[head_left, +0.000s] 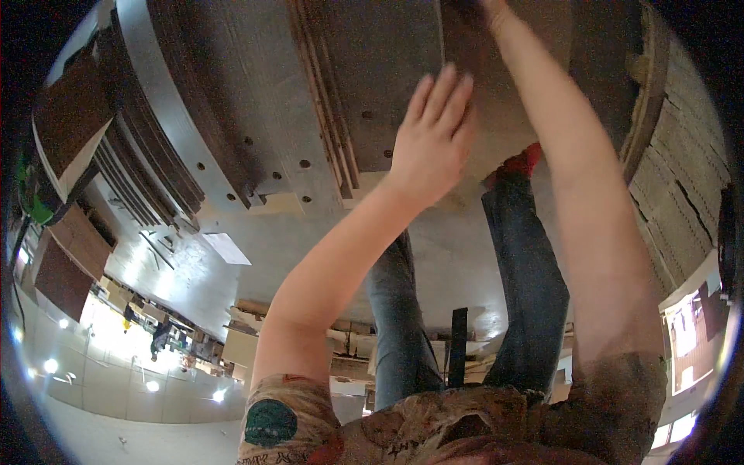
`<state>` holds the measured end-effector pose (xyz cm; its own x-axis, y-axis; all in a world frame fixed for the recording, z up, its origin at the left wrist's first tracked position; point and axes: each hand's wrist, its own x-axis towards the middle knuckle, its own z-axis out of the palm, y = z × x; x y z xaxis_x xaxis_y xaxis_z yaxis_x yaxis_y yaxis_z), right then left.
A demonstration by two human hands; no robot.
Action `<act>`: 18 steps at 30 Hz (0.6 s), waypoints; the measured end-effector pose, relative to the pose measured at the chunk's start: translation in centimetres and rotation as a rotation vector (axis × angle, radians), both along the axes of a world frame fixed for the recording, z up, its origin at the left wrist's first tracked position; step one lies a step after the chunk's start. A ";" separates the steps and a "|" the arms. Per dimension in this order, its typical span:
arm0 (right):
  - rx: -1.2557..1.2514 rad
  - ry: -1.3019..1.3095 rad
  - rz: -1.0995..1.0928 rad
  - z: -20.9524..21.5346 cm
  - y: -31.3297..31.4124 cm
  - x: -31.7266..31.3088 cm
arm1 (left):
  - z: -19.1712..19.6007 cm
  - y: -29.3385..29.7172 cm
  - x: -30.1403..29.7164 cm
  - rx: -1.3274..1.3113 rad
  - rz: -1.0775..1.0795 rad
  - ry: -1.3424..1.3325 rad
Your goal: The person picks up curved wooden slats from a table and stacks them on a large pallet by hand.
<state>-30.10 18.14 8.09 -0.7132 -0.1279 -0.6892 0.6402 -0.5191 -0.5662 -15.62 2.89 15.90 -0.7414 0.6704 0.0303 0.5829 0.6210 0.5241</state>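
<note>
- Left hand (432,151): open, fingers extended; contact with the dark panel (380,58) unclear.
- Right hand (488,8): mostly cut off above, grip impossible to tell.
- Panel: beside the left fingers, its far end out of view.

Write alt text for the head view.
A person's left hand is open, fingers extended, over dark flat panels; contact is unclear. Their right arm reaches to the top edge, where the right hand is mostly cut off. Dark trousers and a red shoe show between the arms.
</note>
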 end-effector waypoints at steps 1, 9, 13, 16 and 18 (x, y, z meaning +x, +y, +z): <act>0.189 0.020 0.127 2.2 0.1 2.4 | 0.4 -0.8 1.9 -0.005 -0.089 -0.103; -0.009 -0.186 -0.245 -6.8 -2.2 11.5 | 1.0 -1.5 6.1 -0.575 -0.831 -0.019; -0.115 0.051 0.295 -4.5 -4.1 7.5 | -0.2 -3.5 5.9 -0.582 -0.818 0.054; 0.049 -0.025 0.066 -2.5 -4.8 9.7 | -1.5 -3.2 6.5 -0.486 -0.716 0.128; 0.050 -0.098 -0.036 -3.1 -4.4 13.7 | -1.9 -1.8 7.2 -0.561 -0.805 0.194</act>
